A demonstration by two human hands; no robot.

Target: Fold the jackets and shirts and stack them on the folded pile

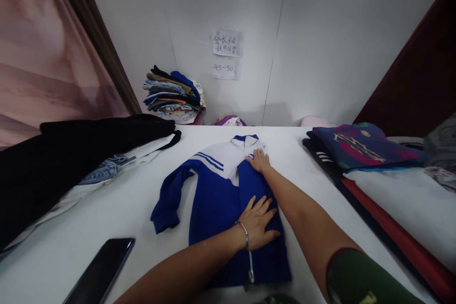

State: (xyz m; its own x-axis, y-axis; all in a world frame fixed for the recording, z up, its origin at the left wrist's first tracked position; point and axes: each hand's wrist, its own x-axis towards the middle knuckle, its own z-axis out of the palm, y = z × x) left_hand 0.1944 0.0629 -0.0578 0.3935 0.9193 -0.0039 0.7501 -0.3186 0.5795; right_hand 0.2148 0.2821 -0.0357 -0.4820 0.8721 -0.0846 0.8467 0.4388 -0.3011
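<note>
A blue and white zip-up jacket (217, 209) lies front up on the white table (135, 213), its collar toward the wall. One sleeve (171, 194) stretches out to the left, bent downward. The other sleeve is folded in over the jacket's right side. My left hand (258, 223), with a bracelet at the wrist, rests flat with fingers spread on the folded sleeve and the front. Up by the right shoulder, my right hand (260, 160) touches the fabric; its fingers are bent over the cloth, and whether they pinch it is unclear. A zipper pull hangs near the bottom hem.
A dark phone (101, 270) lies at the front left. Black clothing (89, 152) over other garments covers the left side. Folded clothes (366, 145) are stacked at the right. Another clothes pile (173, 95) stands by the wall, near paper signs (228, 43).
</note>
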